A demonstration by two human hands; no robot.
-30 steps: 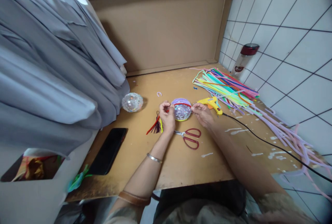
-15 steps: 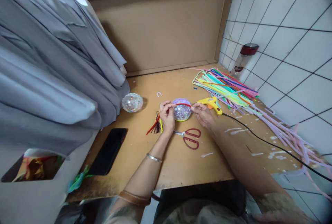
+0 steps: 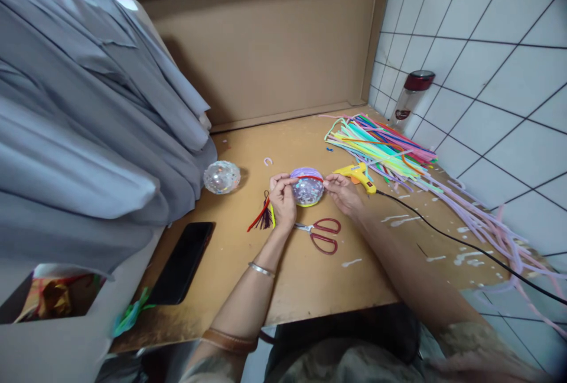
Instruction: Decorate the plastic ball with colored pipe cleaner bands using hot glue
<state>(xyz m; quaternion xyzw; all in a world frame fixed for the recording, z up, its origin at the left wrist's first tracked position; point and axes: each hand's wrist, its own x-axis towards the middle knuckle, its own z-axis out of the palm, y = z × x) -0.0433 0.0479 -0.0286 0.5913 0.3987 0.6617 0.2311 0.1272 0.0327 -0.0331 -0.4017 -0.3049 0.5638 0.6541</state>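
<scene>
The left hand (image 3: 283, 203) has just been shifting its fingertips from the ball's side onto the left end of the red strip (image 3: 312, 178), and it is now pinching that end. The right hand (image 3: 348, 195) is keeping its fingertips closed on the right end, so both hands are now controlling where the strip is crossing the purple-topped ball (image 3: 308, 191). Whether the strip is already sticking there is too small to tell. The ball is sitting near the middle of the table (image 3: 345, 288), between the hands. Scissors (image 3: 325, 235) are lying toward the front edge, a glue gun (image 3: 364, 179) just beyond the right hand. Pipe cleaners (image 3: 385, 149) are spreading along the right edge; a phone (image 3: 181, 263) is lying by the left edge. A bottle (image 3: 410, 99) is standing at the far right corner, near the tiled wall (image 3: 478, 75); grey cloth (image 3: 97, 123) is hanging at the left.
</scene>
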